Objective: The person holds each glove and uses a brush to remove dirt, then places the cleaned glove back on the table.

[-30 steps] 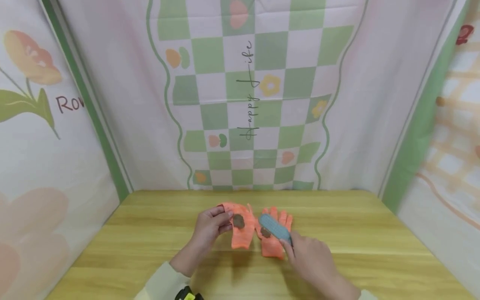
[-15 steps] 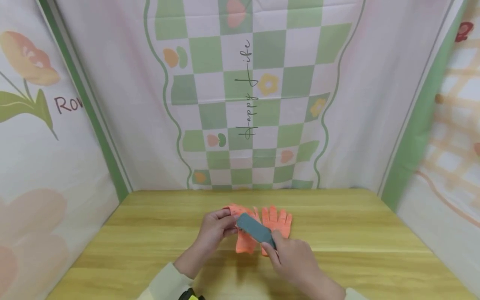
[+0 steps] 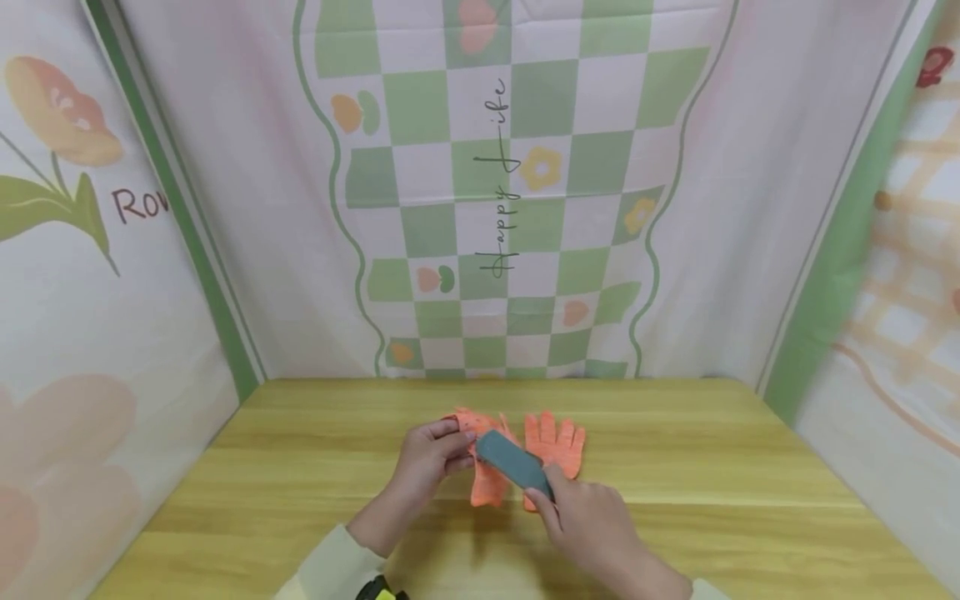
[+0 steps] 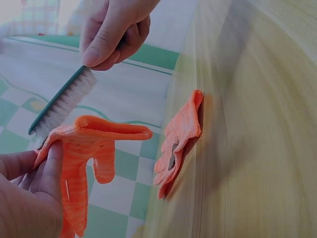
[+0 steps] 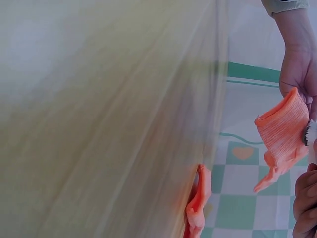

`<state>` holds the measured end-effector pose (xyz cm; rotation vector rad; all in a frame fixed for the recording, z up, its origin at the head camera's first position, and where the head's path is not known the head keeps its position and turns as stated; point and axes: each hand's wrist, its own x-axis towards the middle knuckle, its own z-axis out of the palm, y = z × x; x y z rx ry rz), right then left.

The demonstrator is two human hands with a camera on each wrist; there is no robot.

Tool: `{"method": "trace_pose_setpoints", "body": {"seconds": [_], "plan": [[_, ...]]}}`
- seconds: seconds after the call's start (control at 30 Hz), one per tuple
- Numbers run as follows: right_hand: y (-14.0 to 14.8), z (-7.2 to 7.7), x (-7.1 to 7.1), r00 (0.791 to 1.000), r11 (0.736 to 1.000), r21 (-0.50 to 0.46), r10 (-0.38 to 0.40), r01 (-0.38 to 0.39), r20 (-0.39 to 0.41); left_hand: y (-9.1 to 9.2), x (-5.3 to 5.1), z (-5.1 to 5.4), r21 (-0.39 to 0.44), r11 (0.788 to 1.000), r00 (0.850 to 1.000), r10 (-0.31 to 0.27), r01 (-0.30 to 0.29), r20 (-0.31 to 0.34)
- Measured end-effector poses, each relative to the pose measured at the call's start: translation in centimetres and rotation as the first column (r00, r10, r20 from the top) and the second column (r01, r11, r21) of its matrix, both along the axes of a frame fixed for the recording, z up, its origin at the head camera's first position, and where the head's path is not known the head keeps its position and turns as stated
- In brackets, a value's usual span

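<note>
My left hand [image 3: 426, 458] pinches an orange knit glove [image 3: 489, 483] by its side, holding it up off the table; in the left wrist view the glove's cuff [image 4: 111, 130] gapes and its fingers hang down. My right hand [image 3: 592, 517] grips a teal-backed brush [image 3: 513, 460], whose pale bristles [image 4: 64, 101] meet the held glove near the left fingertips. A second orange glove [image 3: 558, 442] lies on the table just right of the held one, with a dark brown patch [image 4: 173, 156] on it. In the head view the brush hides the held glove's patch.
The wooden table [image 3: 300, 492] spreads around both hands. Behind it hangs a curtain [image 3: 480, 208] with a green and white check pattern, and more printed cloth [image 3: 82, 333] stands at the sides. A black and yellow band [image 3: 381, 590] is at my left wrist.
The brush has moved left from over the lying glove onto the held glove, covering its brown patch. Since half a second ago it has shifted only slightly. My left hand keeps its hold.
</note>
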<state>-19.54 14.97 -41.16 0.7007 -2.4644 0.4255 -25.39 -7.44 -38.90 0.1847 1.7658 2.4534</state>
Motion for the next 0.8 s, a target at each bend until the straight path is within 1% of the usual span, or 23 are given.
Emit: {"method": "trace_pose_setpoints", "body": {"seconds": [0.2,0.33,0.47,0.57,0.6,0.67,0.73,0.8], "plan": [[0.3,-0.2,0.0,1.000,1.000,0.023,-0.017,0.017,-0.013,0.0,0.0,-0.1,-0.006,1.000,1.000,-0.005,0.005,-0.010],[0.4,-0.4,0.0,1.000,1.000,0.022,-0.016,0.017,-0.011,0.0,0.0,0.0,0.001,1.000,1.000,0.000,0.000,-0.008],[0.7,-0.7,-0.1,0.999,1.000,0.014,-0.019,0.020,-0.029,-0.1,0.0,0.1,-0.003,1.000,1.000,0.006,-0.007,-0.012],[1.0,-1.0,-0.1,0.999,0.999,0.025,-0.035,0.036,-0.022,-0.3,0.0,0.1,-0.009,1.000,1.000,0.012,-0.012,-0.017],[1.1,-1.0,0.0,0.999,0.998,0.039,-0.045,0.046,-0.010,-0.4,0.0,0.2,-0.011,1.000,1.000,0.014,-0.014,-0.020],[1.3,-1.0,0.0,0.996,0.995,0.069,-0.078,0.074,0.049,-0.5,0.0,0.2,-0.010,1.000,1.000,0.022,-0.022,-0.018],[1.6,-0.9,0.1,0.986,0.988,0.106,-0.121,0.109,0.114,-0.7,0.0,0.3,-0.006,0.999,0.999,0.031,-0.031,-0.011],[2.0,-0.7,0.1,0.974,0.981,0.130,-0.161,0.142,0.156,-0.8,0.0,0.5,-0.002,0.999,0.999,0.037,-0.037,-0.003]]}}
